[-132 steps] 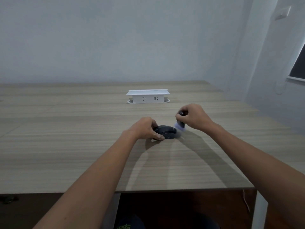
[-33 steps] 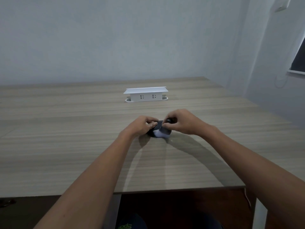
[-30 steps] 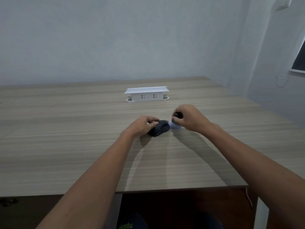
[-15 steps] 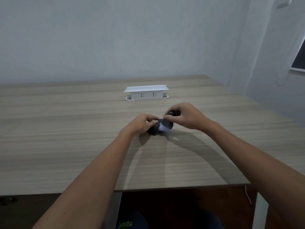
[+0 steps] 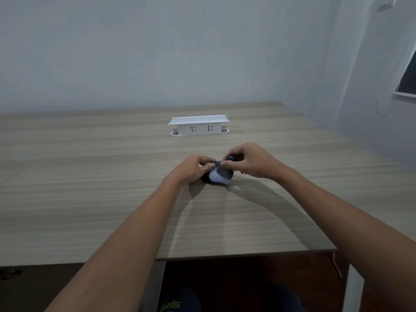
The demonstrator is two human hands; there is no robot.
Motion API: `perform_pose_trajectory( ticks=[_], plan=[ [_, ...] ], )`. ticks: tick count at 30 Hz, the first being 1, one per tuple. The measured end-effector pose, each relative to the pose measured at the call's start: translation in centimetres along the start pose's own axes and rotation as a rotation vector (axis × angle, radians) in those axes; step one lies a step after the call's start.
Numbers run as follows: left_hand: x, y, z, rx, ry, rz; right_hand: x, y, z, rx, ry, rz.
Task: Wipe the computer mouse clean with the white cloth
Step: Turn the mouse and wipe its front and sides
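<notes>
Right hand (image 5: 249, 161) at frame centre, fingers pinched on the cloth (image 5: 217, 176) and pressing it over the mouse (image 5: 227, 174); something small and dark also held between thumb and fingers, too blurred to identify. Left hand (image 5: 191, 168) just left of it, fingers closed on the mouse's left side, pinning it down. Mouse dark, resting on the table (image 5: 90, 199) a little above mid-frame, mostly covered by cloth and fingers. Cloth pale, draped across the near face of the mouse, touching the tabletop at its lower edge. Both bare forearms running in from the bottom corners. Farther up the frame, well apart, a white socket box (image 5: 199, 127) standing on the table. Pale wall (image 5: 157, 52) behind.
</notes>
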State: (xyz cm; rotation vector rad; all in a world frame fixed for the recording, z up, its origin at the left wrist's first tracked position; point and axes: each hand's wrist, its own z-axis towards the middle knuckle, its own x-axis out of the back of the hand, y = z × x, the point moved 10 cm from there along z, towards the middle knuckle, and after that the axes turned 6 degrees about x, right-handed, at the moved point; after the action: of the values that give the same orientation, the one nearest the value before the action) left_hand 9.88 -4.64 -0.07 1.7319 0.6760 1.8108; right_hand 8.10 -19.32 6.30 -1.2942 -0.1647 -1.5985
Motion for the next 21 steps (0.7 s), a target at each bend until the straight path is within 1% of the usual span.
perform_pose_trajectory(
  ticks=[3, 5, 7, 9, 10, 11, 13, 14, 15, 17, 19, 20, 21],
  plan=[
    [0.0, -0.1, -0.1, 0.017, 0.011, 0.014, 2.3, 1.9, 0.2, -0.051, 0.175, -0.185],
    [0.0, 0.0, -0.3, 0.021, 0.010, 0.020, 3.1, 1.7, 0.0, -0.043, 0.225, -0.228],
    [0.0, -0.1, -0.2, 0.021, 0.006, 0.010, 2.4, 0.9, 0.0, -0.026, 0.154, -0.076],
    [0.0, -0.1, -0.3, 0.019, 0.005, 0.002, 0.7, 0.5, -0.2, -0.041, 0.015, 0.079],
    [0.1, 0.0, -0.3, 0.015, 0.009, 0.003, 0.3, 0.8, -0.2, -0.054, -0.015, 0.065],
    [0.1, 0.1, -0.3, 0.017, 0.011, 0.004, 0.5, 1.4, 0.0, -0.064, 0.008, -0.006],
    [0.0, 0.1, -0.3, 0.025, 0.007, 0.005, 2.2, 2.6, 0.2, -0.079, 0.142, -0.184],
    [0.0, 0.1, -0.4, 0.032, 0.004, 0.008, 3.0, 2.8, 0.0, -0.089, 0.201, -0.228],
    [0.0, 0.2, -0.5, 0.034, 0.002, 0.011, 3.3, 2.7, -0.1, -0.082, 0.229, -0.216],
    [0.0, 0.2, -0.5, 0.028, 0.002, 0.005, 2.5, 1.5, -0.1, -0.038, 0.168, -0.091],
    [0.1, 0.2, -0.5, 0.029, 0.004, -0.004, 0.7, 0.4, -0.2, -0.021, 0.032, 0.037],
    [0.2, 0.2, -0.5, 0.029, 0.006, -0.003, 0.1, 0.3, -0.2, -0.025, -0.004, 0.044],
    [0.2, 0.2, -0.6, 0.030, 0.008, 0.005, 0.1, 0.7, -0.1, -0.036, 0.004, 0.011]
  ],
)
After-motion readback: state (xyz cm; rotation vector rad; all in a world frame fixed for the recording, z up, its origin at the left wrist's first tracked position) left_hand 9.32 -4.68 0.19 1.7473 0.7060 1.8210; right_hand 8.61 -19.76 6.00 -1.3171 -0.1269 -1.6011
